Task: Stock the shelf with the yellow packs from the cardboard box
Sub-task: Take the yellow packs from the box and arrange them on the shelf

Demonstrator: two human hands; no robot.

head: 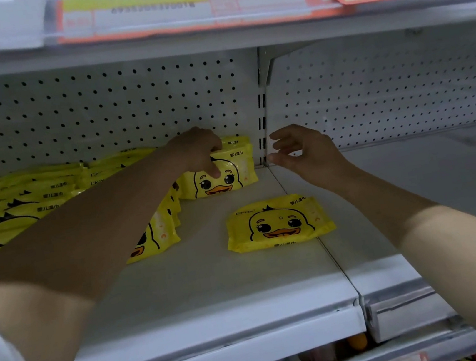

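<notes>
Left hand (200, 152) grips an upright yellow pack (224, 179) at the back edge of the shelf (215, 282), best squared to the neighbouring row (161, 232); right hand (303, 152) hovers open-fingered, empty.

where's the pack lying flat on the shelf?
Head view, centre-right: the flat yellow duck-face plastic pack lies on the white metal shelf, across its seam, below the right hand.

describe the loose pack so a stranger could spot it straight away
On the white shelf, find the seam between its two boards. A yellow pack lies there alone, flat and face up, while the other packs stand on edge in rows.
</notes>
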